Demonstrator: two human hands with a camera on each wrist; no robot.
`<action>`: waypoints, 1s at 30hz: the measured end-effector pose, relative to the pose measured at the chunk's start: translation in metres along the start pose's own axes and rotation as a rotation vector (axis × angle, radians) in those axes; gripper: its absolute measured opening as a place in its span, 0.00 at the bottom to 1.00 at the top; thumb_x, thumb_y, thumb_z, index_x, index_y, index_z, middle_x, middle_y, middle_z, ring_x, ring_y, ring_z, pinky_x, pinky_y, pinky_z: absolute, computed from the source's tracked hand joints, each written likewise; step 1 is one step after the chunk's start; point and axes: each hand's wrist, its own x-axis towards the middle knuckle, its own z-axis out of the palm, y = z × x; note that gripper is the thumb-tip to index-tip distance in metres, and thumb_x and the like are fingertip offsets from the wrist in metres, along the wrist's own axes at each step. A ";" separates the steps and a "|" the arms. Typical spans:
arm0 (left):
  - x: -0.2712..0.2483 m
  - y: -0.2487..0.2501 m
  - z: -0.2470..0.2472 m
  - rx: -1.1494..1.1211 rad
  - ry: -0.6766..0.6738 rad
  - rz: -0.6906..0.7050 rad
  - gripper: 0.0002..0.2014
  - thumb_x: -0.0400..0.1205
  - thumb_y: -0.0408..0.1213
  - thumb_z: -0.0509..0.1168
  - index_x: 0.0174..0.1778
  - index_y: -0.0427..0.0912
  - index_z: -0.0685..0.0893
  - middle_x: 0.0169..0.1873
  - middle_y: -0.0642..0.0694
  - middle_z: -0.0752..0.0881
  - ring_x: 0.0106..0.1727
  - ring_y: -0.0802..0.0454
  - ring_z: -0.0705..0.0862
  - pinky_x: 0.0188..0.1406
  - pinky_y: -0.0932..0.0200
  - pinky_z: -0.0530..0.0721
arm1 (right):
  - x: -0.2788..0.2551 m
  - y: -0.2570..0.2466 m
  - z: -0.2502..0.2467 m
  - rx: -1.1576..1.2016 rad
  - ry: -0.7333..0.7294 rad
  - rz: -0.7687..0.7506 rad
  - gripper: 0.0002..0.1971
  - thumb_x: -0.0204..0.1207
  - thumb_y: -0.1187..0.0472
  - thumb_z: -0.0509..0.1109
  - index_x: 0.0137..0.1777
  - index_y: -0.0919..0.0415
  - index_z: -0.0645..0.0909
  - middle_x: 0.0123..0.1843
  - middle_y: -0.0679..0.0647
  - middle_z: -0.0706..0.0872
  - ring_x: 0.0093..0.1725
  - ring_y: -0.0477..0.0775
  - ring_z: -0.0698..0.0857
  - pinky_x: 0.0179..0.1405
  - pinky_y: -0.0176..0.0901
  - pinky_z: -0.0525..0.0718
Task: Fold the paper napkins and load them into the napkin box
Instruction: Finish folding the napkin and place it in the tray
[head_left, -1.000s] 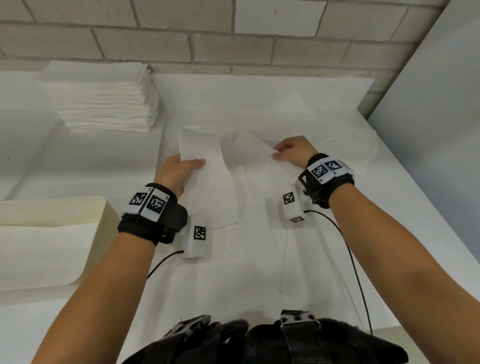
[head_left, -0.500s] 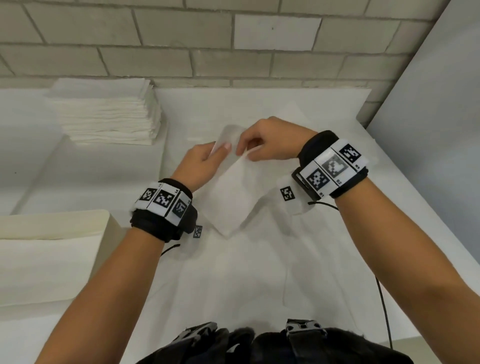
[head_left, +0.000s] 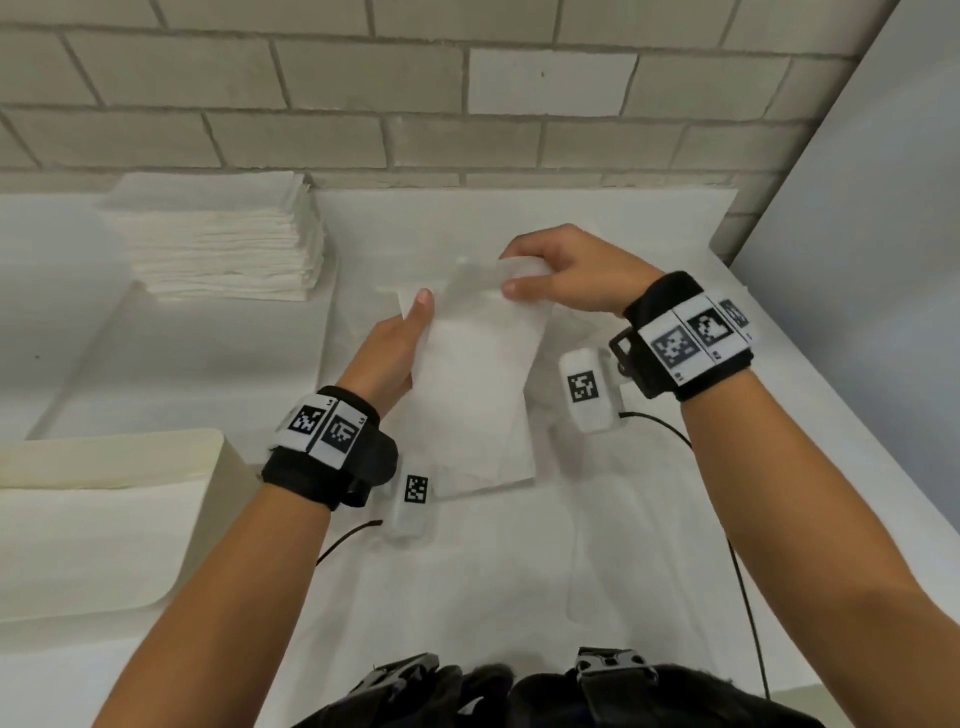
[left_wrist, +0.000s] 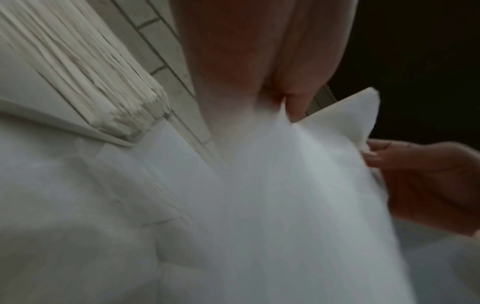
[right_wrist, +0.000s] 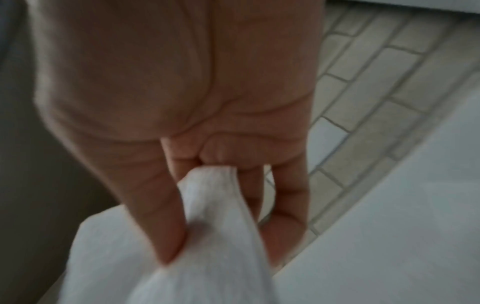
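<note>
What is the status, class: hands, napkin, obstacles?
Left hand and right hand both grip white paper napkin, lifted, mid-fold. Nothing blocking.

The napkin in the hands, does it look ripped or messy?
No rip shows. The napkin is held up off the table, the left hand on its left edge, the right hand pinching its top, which is bunched. That is mid-fold, nothing odd. The napkin stack looks tidy.
</note>
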 end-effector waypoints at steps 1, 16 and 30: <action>0.002 0.001 -0.001 0.008 -0.009 -0.004 0.23 0.85 0.55 0.51 0.62 0.43 0.82 0.57 0.43 0.87 0.58 0.49 0.86 0.62 0.50 0.81 | 0.002 -0.007 0.000 -0.072 -0.096 0.007 0.03 0.79 0.65 0.66 0.50 0.57 0.80 0.43 0.48 0.84 0.39 0.41 0.82 0.39 0.22 0.76; -0.015 -0.001 0.009 -0.035 -0.145 0.074 0.13 0.80 0.36 0.66 0.61 0.41 0.80 0.53 0.45 0.88 0.53 0.48 0.88 0.52 0.54 0.87 | 0.023 -0.010 0.023 -0.152 -0.021 0.054 0.07 0.77 0.63 0.69 0.53 0.63 0.81 0.40 0.48 0.80 0.37 0.46 0.80 0.32 0.35 0.80; -0.007 -0.018 -0.010 -0.234 0.172 -0.024 0.06 0.83 0.28 0.61 0.51 0.42 0.81 0.49 0.45 0.87 0.49 0.49 0.87 0.50 0.56 0.85 | -0.075 0.118 0.017 -0.418 -0.296 0.661 0.37 0.67 0.50 0.79 0.74 0.52 0.68 0.68 0.53 0.72 0.68 0.56 0.74 0.65 0.44 0.72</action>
